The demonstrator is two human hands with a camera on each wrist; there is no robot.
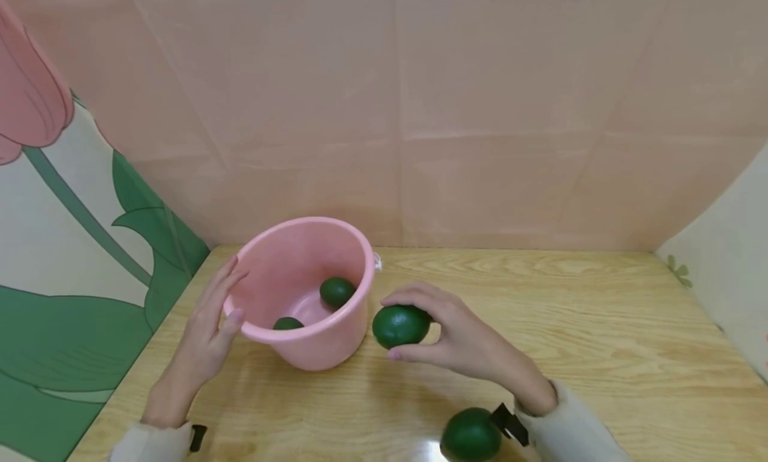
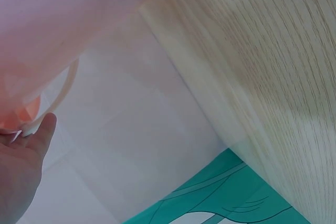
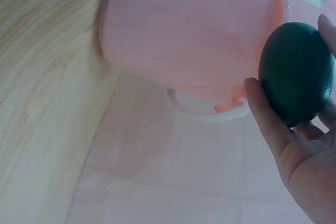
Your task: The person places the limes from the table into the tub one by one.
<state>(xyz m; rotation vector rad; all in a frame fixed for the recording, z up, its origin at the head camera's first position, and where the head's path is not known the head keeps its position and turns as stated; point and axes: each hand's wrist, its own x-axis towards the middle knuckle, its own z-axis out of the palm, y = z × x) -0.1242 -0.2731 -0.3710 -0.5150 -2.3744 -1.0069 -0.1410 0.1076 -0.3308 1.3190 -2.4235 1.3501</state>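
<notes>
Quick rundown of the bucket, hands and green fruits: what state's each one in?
Pink bucket: open-topped, two green fruits inside.
Bucket handle: hanging down.
Left hand: gripping the bucket's rim.
Right hand: holding a third fruit.
Held fruit: raised above the table, beside the bucket.
Fourth fruit: on the table, by the right sleeve.

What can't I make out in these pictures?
Head view: base of the front dark-green oval fruit in the round pink plastic bucket, hidden behind its near rim.
Left wrist view: much of the left hand, cut off by the left edge.
Right wrist view: bucket's inside, hidden by its wall.
</notes>
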